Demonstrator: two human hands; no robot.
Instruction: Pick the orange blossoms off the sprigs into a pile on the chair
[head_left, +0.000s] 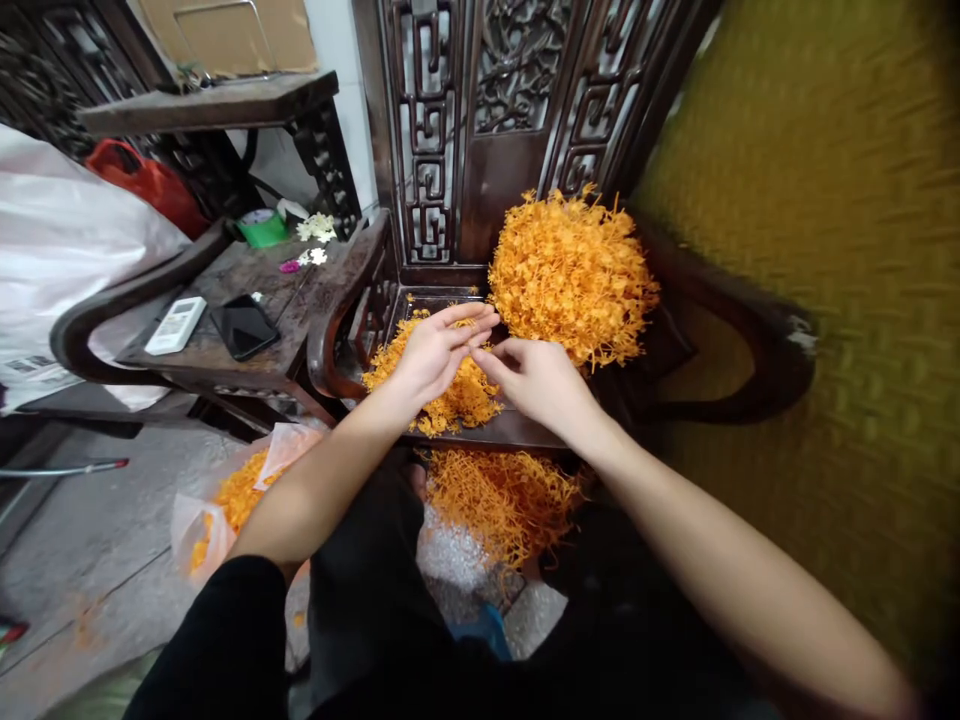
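My left hand [439, 350] and my right hand [536, 378] meet over the seat of a dark carved wooden chair [480, 200]. Their fingertips pinch together around a small orange plastic flower piece [480, 345], too small to make out well. Under my left hand lies a low heap of loose orange flower pieces [457, 400]. Just behind my right hand stands a big round mound of the same orange flowers [571, 272]. More orange pieces [502, 500] lie below the seat's front edge, near my lap.
A dark side table [225, 300] at the left holds a black phone [244, 327], a white remote [175, 325], a green tape roll [262, 228] and small white flowers [316, 228]. A clear bag of orange pieces [225, 505] sits on the floor. A yellow woven surface [825, 250] fills the right.
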